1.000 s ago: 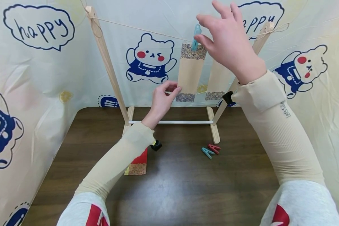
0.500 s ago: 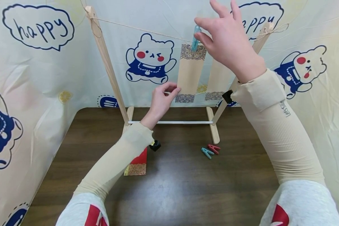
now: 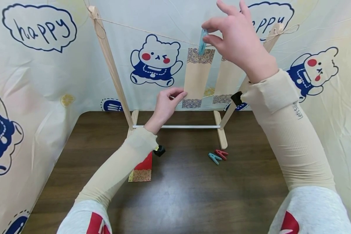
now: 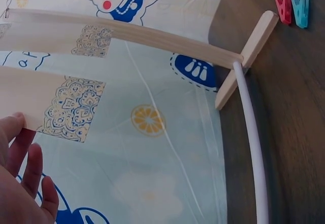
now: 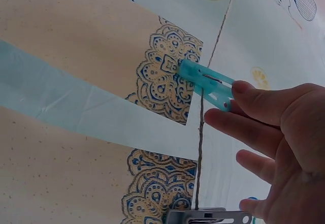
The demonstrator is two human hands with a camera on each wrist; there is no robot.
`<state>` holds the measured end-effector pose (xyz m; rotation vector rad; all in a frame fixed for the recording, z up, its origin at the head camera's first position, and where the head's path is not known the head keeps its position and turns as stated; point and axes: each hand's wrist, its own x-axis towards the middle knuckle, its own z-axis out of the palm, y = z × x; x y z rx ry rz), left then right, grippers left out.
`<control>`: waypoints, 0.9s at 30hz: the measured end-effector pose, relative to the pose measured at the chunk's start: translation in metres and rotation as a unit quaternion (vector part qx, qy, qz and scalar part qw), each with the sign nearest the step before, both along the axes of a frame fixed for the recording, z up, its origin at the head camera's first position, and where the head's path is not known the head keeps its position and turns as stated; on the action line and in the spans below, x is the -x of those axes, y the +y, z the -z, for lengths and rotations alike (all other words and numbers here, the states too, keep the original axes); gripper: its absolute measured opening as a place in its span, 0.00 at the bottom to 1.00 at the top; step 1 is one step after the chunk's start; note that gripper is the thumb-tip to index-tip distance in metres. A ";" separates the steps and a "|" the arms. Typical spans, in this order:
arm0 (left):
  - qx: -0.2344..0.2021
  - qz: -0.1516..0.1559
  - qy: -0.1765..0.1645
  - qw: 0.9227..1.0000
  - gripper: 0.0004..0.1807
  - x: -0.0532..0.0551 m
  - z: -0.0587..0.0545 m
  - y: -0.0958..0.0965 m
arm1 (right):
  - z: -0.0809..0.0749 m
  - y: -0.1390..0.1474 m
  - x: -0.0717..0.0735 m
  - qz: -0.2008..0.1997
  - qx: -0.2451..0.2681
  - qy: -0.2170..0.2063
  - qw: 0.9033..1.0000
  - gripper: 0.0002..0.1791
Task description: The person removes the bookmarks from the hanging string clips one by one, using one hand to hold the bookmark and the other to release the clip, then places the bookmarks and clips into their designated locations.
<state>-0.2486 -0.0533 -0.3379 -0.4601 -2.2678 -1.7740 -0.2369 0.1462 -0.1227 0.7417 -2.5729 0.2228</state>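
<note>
My right hand pinches a light-blue clothespin between thumb and forefinger, its other fingers spread. The clothespin's nose overlaps the patterned top of a beige paper strip at the string. Lower down, my left hand pinches the strip's left edge just above its bottom pattern band. The left wrist view shows thumb and fingertips at that edge of the strip. A second beige strip hangs to the right, with a grey clip at its top in the right wrist view.
Two wooden posts hold the string, joined low by a white rod. A blue clothespin and a red clothespin lie on the table. Partly under my left forearm lies a red card. A printed cloth stands behind.
My right thumb and forefinger have come closer together on the clothespin. The clothespin and the top of the strip have dropped slightly; the left hand has shifted slightly down with the strip.
</note>
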 end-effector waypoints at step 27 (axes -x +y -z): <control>-0.015 0.000 -0.013 1.000 0.14 -0.003 -0.007 -0.005 | -0.002 0.003 -0.005 -0.041 0.064 0.048 0.996 0.13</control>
